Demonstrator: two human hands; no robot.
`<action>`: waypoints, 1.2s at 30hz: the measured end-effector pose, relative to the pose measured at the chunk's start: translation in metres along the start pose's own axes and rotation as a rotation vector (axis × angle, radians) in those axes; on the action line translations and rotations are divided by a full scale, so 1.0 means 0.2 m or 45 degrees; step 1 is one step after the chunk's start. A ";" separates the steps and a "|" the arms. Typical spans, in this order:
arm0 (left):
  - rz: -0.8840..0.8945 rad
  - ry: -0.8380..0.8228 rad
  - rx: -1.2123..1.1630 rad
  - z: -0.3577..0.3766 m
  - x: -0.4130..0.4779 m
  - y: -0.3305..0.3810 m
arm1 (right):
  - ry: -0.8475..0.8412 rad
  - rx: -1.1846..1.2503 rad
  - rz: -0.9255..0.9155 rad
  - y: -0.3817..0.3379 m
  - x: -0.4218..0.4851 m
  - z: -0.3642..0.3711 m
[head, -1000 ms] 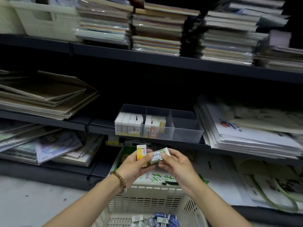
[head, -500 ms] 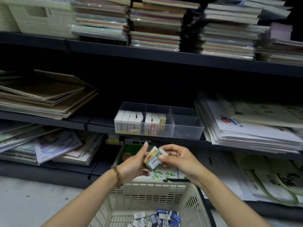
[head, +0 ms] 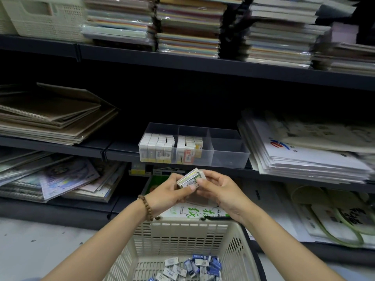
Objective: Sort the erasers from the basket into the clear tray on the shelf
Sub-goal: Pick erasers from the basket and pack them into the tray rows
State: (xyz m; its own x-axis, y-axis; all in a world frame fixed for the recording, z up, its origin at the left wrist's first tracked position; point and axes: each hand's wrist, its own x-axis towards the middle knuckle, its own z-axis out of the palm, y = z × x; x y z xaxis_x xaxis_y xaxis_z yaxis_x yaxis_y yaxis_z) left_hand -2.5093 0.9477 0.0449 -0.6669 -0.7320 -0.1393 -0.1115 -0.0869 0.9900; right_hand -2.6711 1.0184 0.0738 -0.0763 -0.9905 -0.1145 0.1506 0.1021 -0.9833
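In the head view, the person is standing in front of a dark shelf (head: 121, 148) and holding a pair of erasers (head: 190, 179) in the air, below the clear tray (head: 229, 159) and above the far rim of the basket (head: 182, 232). The left hand (head: 168, 191), which is wearing a bead bracelet (head: 146, 207), is pinching the pair from the left with its fingers curled around it. The right hand (head: 221, 191) is pinching the right end between thumb and fingers. I think both hands are gripping the pair together because the person is squaring the two boxes face to face, so that they can go into the tray as one block. The packed erasers (head: 160, 149) in the tray are standing upright in tight rows in the left and middle compartments, probably so that many fit and the labels are showing at the front. The next space seems to be toward the right side of the tray. The basket is sitting low and close to the body, so the hands are travelling only a short way up to the tray. Loose erasers (head: 192, 266) in blue and white wrappers are lying mixed on its bottom, waiting to be sorted. Stacks of paper (head: 304, 157) are lying just beside the tray on the right, and notebooks (head: 50, 118) are resting well apart on the left.
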 end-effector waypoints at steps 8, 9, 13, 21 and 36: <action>0.322 0.189 0.128 -0.03 0.12 0.21 | -0.029 -0.193 -0.168 -0.25 0.15 -0.08; 0.368 0.249 0.223 -0.04 0.12 0.23 | 0.002 -0.285 -0.199 -0.30 0.19 -0.11; 0.526 0.572 0.761 -0.21 0.11 0.26 | 0.045 -0.673 -0.196 -0.52 0.37 -0.20; 0.325 0.717 0.944 -0.40 0.14 0.14 | -0.101 -1.217 -0.021 -0.60 0.63 -0.20; 0.334 0.701 0.992 -0.41 0.16 0.11 | -0.125 -1.538 -0.165 -0.59 0.65 -0.20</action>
State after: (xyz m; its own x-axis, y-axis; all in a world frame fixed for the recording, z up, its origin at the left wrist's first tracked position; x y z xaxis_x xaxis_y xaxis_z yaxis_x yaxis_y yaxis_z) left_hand -2.4723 0.8668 0.0639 -0.3261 -0.8937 0.3081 -0.5947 0.4473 0.6681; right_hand -2.7380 0.8819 0.1691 0.0600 -0.9971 -0.0464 -0.8707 -0.0295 -0.4910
